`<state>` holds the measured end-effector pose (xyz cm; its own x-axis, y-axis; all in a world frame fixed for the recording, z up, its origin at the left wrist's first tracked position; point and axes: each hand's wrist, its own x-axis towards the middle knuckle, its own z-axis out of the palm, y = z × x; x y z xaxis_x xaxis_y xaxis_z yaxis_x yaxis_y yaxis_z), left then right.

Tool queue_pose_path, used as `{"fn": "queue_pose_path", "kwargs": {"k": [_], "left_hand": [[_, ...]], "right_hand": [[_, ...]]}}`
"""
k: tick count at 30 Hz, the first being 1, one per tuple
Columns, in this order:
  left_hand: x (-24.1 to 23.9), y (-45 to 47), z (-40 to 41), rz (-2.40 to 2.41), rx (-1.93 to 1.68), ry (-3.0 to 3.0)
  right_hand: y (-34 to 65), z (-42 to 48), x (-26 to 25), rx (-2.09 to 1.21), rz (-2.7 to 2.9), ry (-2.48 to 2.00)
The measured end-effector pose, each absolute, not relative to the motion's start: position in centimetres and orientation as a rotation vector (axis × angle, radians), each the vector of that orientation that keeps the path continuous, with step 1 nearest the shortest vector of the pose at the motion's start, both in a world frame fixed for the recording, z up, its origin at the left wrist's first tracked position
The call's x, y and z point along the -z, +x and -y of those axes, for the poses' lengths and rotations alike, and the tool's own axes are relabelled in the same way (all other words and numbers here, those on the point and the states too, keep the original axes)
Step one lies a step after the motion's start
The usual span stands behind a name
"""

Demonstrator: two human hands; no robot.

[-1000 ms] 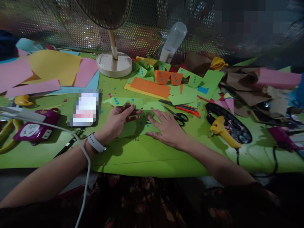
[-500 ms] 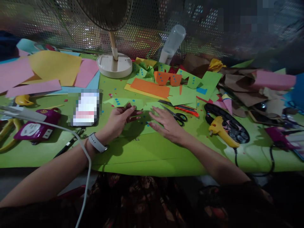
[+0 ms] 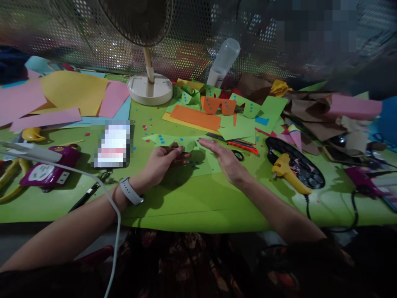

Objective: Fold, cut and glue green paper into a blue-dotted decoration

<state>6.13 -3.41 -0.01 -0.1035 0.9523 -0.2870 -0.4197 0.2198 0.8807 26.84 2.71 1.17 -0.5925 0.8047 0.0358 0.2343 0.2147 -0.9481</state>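
My left hand (image 3: pixel 164 163) pinches a light green paper strip (image 3: pixel 159 138) with blue dots between thumb and fingers. The strip's left end sticks out past the fingers, and part of it is hidden by them. My right hand (image 3: pixel 228 161) is turned on its side with the fingers stretched out, close to the strip's right part; whether it touches cannot be made out. Under both hands lies a green paper sheet (image 3: pixel 203 167) with small blue bits on it. Black-handled scissors (image 3: pixel 238 155) lie just behind my right hand, partly covered, beside an orange cutter (image 3: pixel 245 147).
A yellow glue gun (image 3: pixel 290 171) rests by a black palette (image 3: pixel 310 169) on the right. Orange cut paper (image 3: pixel 218 105) and a fan base (image 3: pixel 150 91) stand behind. A phone (image 3: pixel 113 145) and purple power adapter (image 3: pixel 51 167) lie left; a white cable (image 3: pixel 116 231) crosses my left forearm.
My right hand has turned onto its side and its spread fingers have drawn together, covering more of the scissors. My left hand has shifted slightly right with the green strip.
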Motion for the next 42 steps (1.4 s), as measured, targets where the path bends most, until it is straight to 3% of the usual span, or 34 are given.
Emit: {"fn": "queue_pose_path", "kwargs": {"k": [7, 28, 42], "left_hand": [[0.4, 7.1, 3.9, -1.076, -1.236, 0.631], [0.6, 7.2, 4.1, -1.06, -1.195, 0.707], [0.6, 7.2, 4.4, -1.05, -1.167, 0.741]], "right_hand": [[25.5, -0.9, -1.8, -1.454, 1.971, -0.986], [25.2, -0.7, -1.1, -1.085, 2.311, -0.929], [25.2, -1.6, 0.2, -1.028, 1.947, -0.764]]}}
